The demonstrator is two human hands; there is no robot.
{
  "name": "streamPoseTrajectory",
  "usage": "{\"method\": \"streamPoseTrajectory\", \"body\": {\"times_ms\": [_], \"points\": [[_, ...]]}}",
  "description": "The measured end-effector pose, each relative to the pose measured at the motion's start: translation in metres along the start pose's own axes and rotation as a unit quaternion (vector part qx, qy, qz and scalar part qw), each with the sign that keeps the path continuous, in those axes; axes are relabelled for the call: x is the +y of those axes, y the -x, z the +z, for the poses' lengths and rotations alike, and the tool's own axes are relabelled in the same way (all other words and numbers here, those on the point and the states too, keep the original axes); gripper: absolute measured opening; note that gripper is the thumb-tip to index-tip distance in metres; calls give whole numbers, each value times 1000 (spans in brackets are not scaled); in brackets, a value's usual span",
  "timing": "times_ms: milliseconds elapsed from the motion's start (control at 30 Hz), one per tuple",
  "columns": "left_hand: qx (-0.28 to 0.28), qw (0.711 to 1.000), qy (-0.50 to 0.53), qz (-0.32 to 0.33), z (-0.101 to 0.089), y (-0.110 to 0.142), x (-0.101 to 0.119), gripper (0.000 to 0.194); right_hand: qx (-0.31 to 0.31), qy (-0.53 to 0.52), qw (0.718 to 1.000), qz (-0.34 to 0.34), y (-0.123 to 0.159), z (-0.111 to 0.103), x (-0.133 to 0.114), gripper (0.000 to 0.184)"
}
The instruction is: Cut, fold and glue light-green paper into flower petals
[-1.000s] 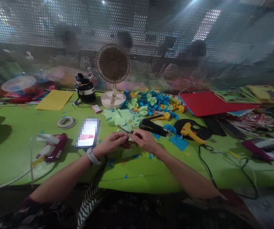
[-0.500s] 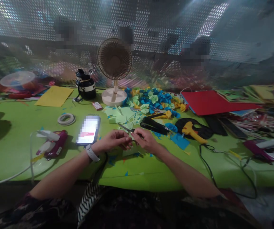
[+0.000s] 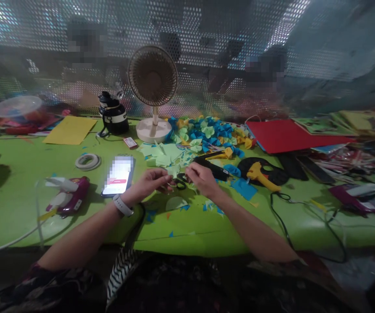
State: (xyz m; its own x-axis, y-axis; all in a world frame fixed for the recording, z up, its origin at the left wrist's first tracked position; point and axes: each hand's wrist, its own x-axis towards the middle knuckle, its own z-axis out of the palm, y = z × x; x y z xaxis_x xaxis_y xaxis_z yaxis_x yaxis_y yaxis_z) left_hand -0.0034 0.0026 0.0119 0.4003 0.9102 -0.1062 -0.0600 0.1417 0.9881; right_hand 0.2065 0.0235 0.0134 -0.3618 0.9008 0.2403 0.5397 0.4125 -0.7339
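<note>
My left hand [image 3: 153, 182], with a white watch on its wrist, is closed in a pinch on what looks like a small piece of light green paper [image 3: 174, 170]. Black-handled scissors [image 3: 181, 181] show between my hands; their finger loops are visible, and the blades are hard to make out. My right hand [image 3: 203, 177] is closed just right of the scissors, its fingertips pressed together; what they hold, if anything, is hidden. Light green paper scraps [image 3: 164, 153] lie just beyond my hands. A black stapler [image 3: 215, 168] is beside my right hand.
A lit phone [image 3: 118, 176], tape roll [image 3: 87, 161] and purple power strip [image 3: 71, 198] lie left. Behind stand a fan [image 3: 154, 130], a dark bottle [image 3: 114, 117] and folded paper flowers [image 3: 207, 130]. A yellow glue gun [image 3: 260, 177] and red sheet [image 3: 288, 137] lie right.
My right hand has moved slightly up and away from my left, widening the gap. The scissors, earlier in my right fingers with blades pointing up-left, now show their loops between the hands.
</note>
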Motion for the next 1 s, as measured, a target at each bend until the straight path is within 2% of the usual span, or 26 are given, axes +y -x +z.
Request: {"method": "streamPoseTrajectory", "body": {"times_ms": [67, 167, 300, 467, 600, 733, 867, 1000], "points": [[53, 998, 15, 28, -3, -1, 0, 33, -23, 144, 989, -9, -2, 2, 4, 14], [91, 994, 25, 52, -5, -2, -1, 33, -66, 281, 957, -10, -2, 7, 7, 20], [86, 995, 15, 48, -2, -2, 0, 35, -99, 322, 941, 28, -4, 8, 7, 21], [71, 997, 13, 41, 2, -1, 3, 36, -118, 298, 946, 52, -10, 1, 8, 22], [73, 996, 22, 50, 1, -1, 2, 36, -129, 244, 958, 74, -11, -6, 11, 18], [66, 996, 20, 61, 1, 0, 3, 35, -141, 89, 978, 124, -9, -13, 15, 15], [73, 995, 14, 73, 1, 1, 5, 34, -145, -65, 961, 227, -9, -16, 13, 20], [73, 994, 14, 80, -1, 1, 3, 33, -110, -182, 947, 242, -9, -18, 6, 25]]}}
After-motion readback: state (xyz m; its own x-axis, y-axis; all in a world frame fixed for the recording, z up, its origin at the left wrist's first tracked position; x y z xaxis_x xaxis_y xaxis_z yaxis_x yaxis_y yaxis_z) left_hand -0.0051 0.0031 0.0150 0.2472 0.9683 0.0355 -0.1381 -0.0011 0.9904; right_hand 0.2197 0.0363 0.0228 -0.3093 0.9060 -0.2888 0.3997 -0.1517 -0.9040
